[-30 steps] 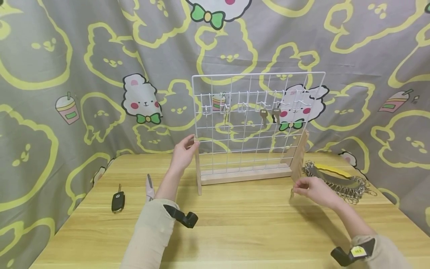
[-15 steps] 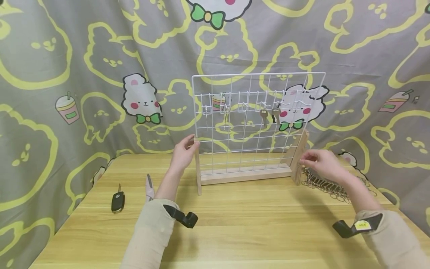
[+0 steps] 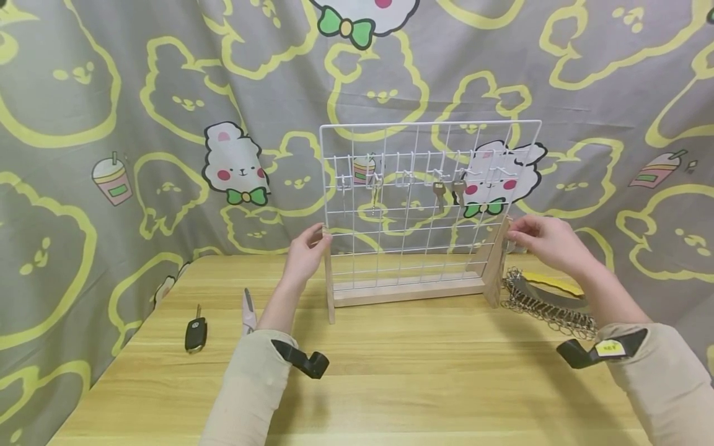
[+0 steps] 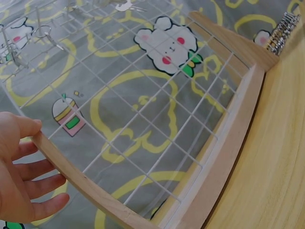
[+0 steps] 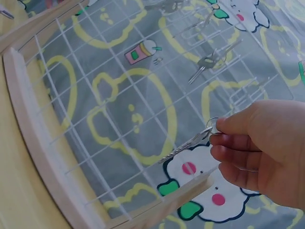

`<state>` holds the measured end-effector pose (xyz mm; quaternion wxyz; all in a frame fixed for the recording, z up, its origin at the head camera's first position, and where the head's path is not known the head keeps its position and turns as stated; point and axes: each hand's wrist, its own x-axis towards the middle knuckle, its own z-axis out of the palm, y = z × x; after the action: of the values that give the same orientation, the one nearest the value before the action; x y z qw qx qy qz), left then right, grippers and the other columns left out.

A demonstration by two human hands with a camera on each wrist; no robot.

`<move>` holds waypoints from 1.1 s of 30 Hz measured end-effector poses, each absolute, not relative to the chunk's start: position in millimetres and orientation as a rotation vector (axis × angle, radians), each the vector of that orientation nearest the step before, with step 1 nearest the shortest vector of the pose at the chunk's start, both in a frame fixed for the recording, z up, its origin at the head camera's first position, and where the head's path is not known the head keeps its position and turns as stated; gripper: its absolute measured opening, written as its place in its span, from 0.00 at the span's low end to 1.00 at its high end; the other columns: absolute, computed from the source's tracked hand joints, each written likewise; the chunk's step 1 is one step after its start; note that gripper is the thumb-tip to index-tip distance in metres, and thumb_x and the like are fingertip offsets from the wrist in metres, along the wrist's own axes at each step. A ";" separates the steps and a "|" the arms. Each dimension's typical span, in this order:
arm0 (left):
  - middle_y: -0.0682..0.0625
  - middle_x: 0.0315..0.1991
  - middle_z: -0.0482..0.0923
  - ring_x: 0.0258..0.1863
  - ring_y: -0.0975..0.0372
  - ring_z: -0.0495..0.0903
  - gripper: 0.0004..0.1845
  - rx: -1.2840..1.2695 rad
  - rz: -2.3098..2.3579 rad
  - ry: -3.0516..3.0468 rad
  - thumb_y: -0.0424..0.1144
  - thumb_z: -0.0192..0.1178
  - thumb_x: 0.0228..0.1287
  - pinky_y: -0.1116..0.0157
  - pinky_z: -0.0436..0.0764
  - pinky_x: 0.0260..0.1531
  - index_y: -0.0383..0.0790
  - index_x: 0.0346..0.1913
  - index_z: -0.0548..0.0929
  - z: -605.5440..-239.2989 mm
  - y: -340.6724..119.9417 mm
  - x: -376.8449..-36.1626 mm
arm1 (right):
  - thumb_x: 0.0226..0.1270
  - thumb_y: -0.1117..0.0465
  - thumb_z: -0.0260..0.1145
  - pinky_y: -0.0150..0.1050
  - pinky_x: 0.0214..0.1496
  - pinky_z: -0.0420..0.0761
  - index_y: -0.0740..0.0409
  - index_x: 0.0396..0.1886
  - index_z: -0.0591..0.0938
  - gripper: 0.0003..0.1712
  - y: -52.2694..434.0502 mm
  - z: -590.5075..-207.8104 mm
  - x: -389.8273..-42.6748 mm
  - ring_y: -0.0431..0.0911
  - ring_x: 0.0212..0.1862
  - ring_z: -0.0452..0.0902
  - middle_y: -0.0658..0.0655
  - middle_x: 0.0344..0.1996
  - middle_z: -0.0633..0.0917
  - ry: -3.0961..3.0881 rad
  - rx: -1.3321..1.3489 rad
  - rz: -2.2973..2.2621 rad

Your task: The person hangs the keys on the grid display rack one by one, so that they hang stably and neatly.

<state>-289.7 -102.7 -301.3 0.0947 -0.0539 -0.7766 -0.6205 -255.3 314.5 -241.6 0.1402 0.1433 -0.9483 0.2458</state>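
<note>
In the head view a white wire grid rack (image 3: 407, 290) stands upright in a wooden frame. My left hand (image 3: 304, 253) holds the top of its left wooden post (image 4: 78, 183) between thumb and index finger; the other fingers are spread. Beside the right post, my right hand (image 3: 549, 244) pinches a small metal ring (image 5: 213, 120) with a silver key (image 5: 188, 145) dangling from it, in front of the grid in the right wrist view. White hooks line the upper grid. Several keys hang there, among them one brown-headed key (image 3: 439, 189) and a second key (image 3: 459, 191) to its right.
On the table's left lies a black car key (image 3: 195, 334). A pointed grey tool (image 3: 248, 310) is partly hidden behind my left forearm. At the right, behind my right arm, lies a bunch of metal rings (image 3: 558, 316) with a yellow strip (image 3: 552, 283). A patterned curtain hangs behind.
My right hand has risen from low by the table to the top of the right post, carrying the key. The left hand has stayed on the left post.
</note>
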 end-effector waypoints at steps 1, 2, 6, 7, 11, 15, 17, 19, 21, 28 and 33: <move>0.40 0.61 0.69 0.60 0.49 0.67 0.27 -0.159 -1.841 -2.302 0.41 0.55 0.67 0.52 0.65 0.60 0.42 0.67 0.65 -301.2 -102.6 -289.7 | 0.70 0.53 0.55 0.38 0.27 0.74 0.63 0.41 0.78 0.17 313.8 -238.2 -255.2 0.46 0.29 0.74 0.58 0.31 0.82 -2.734 0.404 0.714; 0.40 0.61 0.69 0.60 0.49 0.67 0.27 -0.158 -1.840 -2.301 0.41 0.55 0.67 0.52 0.65 0.60 0.42 0.67 0.65 -301.1 -102.4 -289.7 | 0.70 0.52 0.55 0.38 0.27 0.74 0.64 0.42 0.78 0.17 313.0 -234.7 -255.1 0.46 0.29 0.74 0.59 0.31 0.82 -2.729 0.395 0.720; 0.40 0.61 0.69 0.60 0.49 0.67 0.27 -0.153 -1.835 -2.303 0.41 0.55 0.67 0.52 0.65 0.60 0.42 0.67 0.65 -301.6 -102.7 -289.7 | 0.70 0.51 0.55 0.37 0.28 0.75 0.64 0.44 0.77 0.19 308.7 -221.8 -254.8 0.44 0.30 0.75 0.61 0.33 0.82 -2.685 0.347 0.727; 0.40 0.61 0.69 0.60 0.49 0.67 0.27 -0.152 -1.833 -2.304 0.42 0.55 0.67 0.52 0.65 0.60 0.42 0.67 0.65 -301.7 -102.8 -289.8 | 0.70 0.51 0.54 0.36 0.28 0.74 0.63 0.44 0.77 0.19 307.8 -218.9 -254.9 0.43 0.29 0.75 0.61 0.33 0.82 -2.673 0.338 0.721; 0.41 0.61 0.69 0.60 0.50 0.67 0.27 -0.149 -1.823 -2.314 0.42 0.55 0.67 0.53 0.65 0.60 0.42 0.67 0.65 -302.5 -103.3 -290.7 | 0.70 0.51 0.55 0.33 0.27 0.73 0.63 0.44 0.77 0.18 306.1 -208.2 -256.6 0.36 0.27 0.73 0.61 0.32 0.82 -2.614 0.329 0.715; 0.41 0.61 0.69 0.61 0.50 0.67 0.27 -0.148 -1.806 -2.333 0.43 0.54 0.67 0.53 0.66 0.60 0.43 0.68 0.64 -302.1 -103.4 -291.6 | 0.69 0.51 0.55 0.28 0.26 0.72 0.63 0.43 0.78 0.18 306.0 -197.6 -258.6 0.35 0.27 0.73 0.60 0.31 0.82 -2.565 0.327 0.746; 0.42 0.61 0.69 0.60 0.50 0.67 0.28 -0.144 -1.799 -2.339 0.43 0.54 0.67 0.53 0.66 0.60 0.44 0.68 0.64 -301.8 -103.3 -291.8 | 0.70 0.51 0.55 0.27 0.26 0.72 0.63 0.44 0.77 0.19 305.6 -192.4 -259.7 0.36 0.27 0.73 0.58 0.30 0.81 -2.551 0.316 0.766; 0.42 0.61 0.69 0.60 0.49 0.67 0.28 -0.141 -1.793 -2.340 0.43 0.55 0.67 0.53 0.66 0.60 0.44 0.68 0.64 -301.3 -103.3 -292.0 | 0.70 0.50 0.54 0.27 0.26 0.72 0.63 0.45 0.77 0.19 304.5 -187.1 -261.1 0.36 0.27 0.73 0.57 0.30 0.82 -2.540 0.304 0.775; 0.42 0.61 0.69 0.60 0.50 0.67 0.28 -0.136 -1.792 -2.339 0.43 0.55 0.67 0.53 0.66 0.60 0.44 0.68 0.64 -300.7 -103.4 -291.9 | 0.70 0.50 0.54 0.26 0.25 0.73 0.63 0.45 0.77 0.20 303.3 -182.3 -262.4 0.35 0.26 0.73 0.55 0.28 0.82 -2.535 0.292 0.782; 0.43 0.62 0.69 0.60 0.50 0.67 0.27 -0.122 -1.802 -2.344 0.43 0.54 0.67 0.53 0.65 0.60 0.45 0.68 0.64 -300.6 -103.1 -291.8 | 0.70 0.52 0.54 0.24 0.25 0.73 0.65 0.44 0.76 0.19 300.0 -176.2 -267.9 0.32 0.23 0.74 0.49 0.25 0.82 -2.514 0.270 0.814; 0.42 0.61 0.69 0.60 0.50 0.67 0.27 -0.125 -1.807 -2.335 0.43 0.55 0.67 0.53 0.66 0.60 0.44 0.67 0.64 -300.8 -102.6 -291.8 | 0.70 0.53 0.55 0.23 0.25 0.72 0.65 0.44 0.77 0.18 297.6 -174.4 -272.5 0.31 0.22 0.74 0.50 0.25 0.82 -2.490 0.260 0.809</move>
<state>-291.8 -102.6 -300.8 0.0929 -0.0422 -0.7868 -0.6088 -272.5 297.6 -174.4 0.2527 0.0958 -0.9157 0.2975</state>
